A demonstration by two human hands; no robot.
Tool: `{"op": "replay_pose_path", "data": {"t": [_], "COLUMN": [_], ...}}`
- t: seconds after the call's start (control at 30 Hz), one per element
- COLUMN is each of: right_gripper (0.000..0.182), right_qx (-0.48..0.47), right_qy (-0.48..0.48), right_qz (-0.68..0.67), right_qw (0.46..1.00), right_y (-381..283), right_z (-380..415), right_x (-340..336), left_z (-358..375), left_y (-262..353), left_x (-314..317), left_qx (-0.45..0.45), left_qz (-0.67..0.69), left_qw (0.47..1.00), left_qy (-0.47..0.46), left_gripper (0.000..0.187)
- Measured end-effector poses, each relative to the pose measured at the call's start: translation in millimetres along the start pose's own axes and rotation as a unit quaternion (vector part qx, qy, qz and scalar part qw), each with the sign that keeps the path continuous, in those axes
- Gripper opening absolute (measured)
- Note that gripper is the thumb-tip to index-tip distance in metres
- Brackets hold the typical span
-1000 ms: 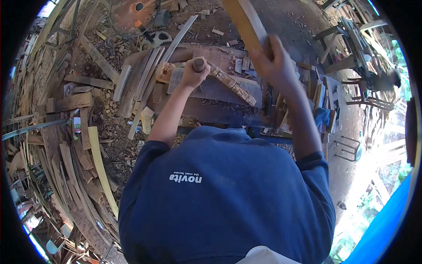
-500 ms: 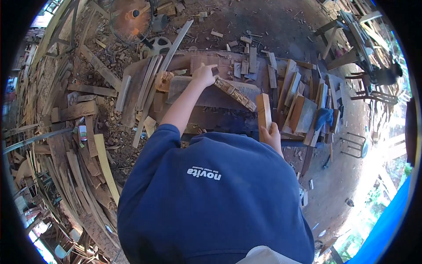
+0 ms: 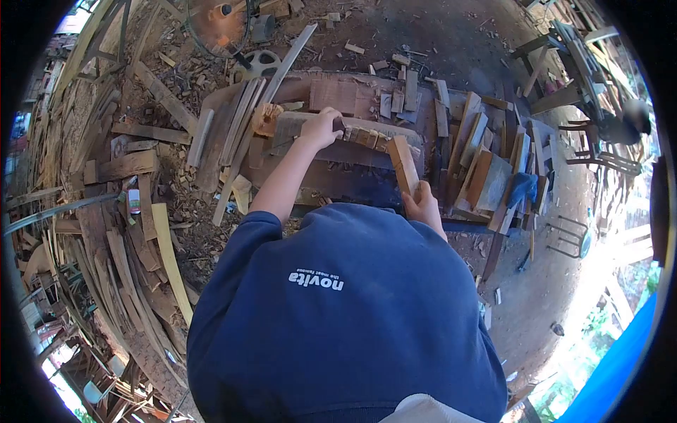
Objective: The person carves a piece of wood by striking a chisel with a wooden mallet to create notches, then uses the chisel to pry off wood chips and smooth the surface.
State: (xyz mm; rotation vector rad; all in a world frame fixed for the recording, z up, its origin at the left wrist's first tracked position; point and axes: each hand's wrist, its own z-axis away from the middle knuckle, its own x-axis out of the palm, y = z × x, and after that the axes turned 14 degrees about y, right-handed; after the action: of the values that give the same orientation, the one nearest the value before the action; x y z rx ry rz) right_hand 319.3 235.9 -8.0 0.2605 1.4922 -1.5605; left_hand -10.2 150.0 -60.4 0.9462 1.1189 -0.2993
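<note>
Gripping a dark-handled chisel (image 3: pixel 339 125) on the carved pale wooden strip (image 3: pixel 370 137), left hand (image 3: pixel 321 128) closed; right hand (image 3: pixel 423 204), at five o'clock, holds a flat wooden mallet-stick (image 3: pixel 403 163); carving looks part done.

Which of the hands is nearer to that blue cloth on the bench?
Right. The right hand grips a wooden block beside the blue cloth; the left hand is farther away.

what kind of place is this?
Likely an open-air woodworking yard. Offcuts and planks litter the dirt ground, a saw blade stands by the bench, and the left hand and right hand work carved wood.
</note>
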Motion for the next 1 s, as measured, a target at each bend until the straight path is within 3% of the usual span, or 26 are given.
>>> {"op": "replay_pose_path", "data": {"t": [0.07,0.3,0.37,0.5,0.6,0.63,0.7,0.73,0.83,0.97,1.0], "right_gripper": [0.047,0.046,0.047,0.045,0.043,0.043,0.043,0.043,0.044,0.044,0.044], "right_qx": [-0.031,-0.042,-0.042,-0.041,-0.035,-0.038,-0.038,-0.035,-0.034,-0.026,-0.024], "right_qy": [0.001,0.008,0.011,0.022,0.012,0.010,0.008,0.005,-0.001,-0.010,-0.010], "right_qz": [0.037,0.032,0.021,0.046,0.055,0.048,0.040,0.047,0.054,0.063,0.064], "right_qw": [0.999,0.999,0.999,0.998,0.998,0.998,0.998,0.998,0.998,0.998,0.998], "right_y": [-5.1,2.1,7.2,7.3,3.7,6.4,8.0,7.1,4.5,4.5,3.9], "right_z": [-0.3,5.6,8.4,12.8,13.5,13.1,12.3,11.6,10.7,7.8,7.9], "right_x": [-1.2,-0.3,0.9,1.3,-0.3,1.2,2.5,2.3,0.5,2.8,2.9], "left_z": [10.4,45.2,50.7,55.6,55.1,56.1,57.4,61.0,77.3,94.8,96.3], "left_y": [-2.8,-3.9,-16.2,-12.8,-12.1,-17.9,-31.9,-21.9,2.5,22.1,30.8], "left_x": [6.6,19.8,33.0,18.5,6.7,7.4,5.3,-9.7,-36.1,-51.8,-59.6], "left_qx": [0.029,-0.002,0.011,0.056,0.029,0.029,-0.069,-0.049,-0.122,-0.095,-0.094], "left_qz": [0.024,0.036,0.127,0.179,0.223,0.223,0.335,0.375,0.484,0.516,0.582], "left_qw": [0.998,0.996,0.978,0.958,0.905,0.905,0.844,0.813,0.772,0.751,0.696], "left_qy": [0.050,0.087,0.167,0.216,0.362,0.360,0.413,0.443,0.394,0.401,0.410], "left_gripper": [0.038,0.038,0.035,0.027,0.016,0.016,0.014,0.013,0.016,0.019,0.019]}}
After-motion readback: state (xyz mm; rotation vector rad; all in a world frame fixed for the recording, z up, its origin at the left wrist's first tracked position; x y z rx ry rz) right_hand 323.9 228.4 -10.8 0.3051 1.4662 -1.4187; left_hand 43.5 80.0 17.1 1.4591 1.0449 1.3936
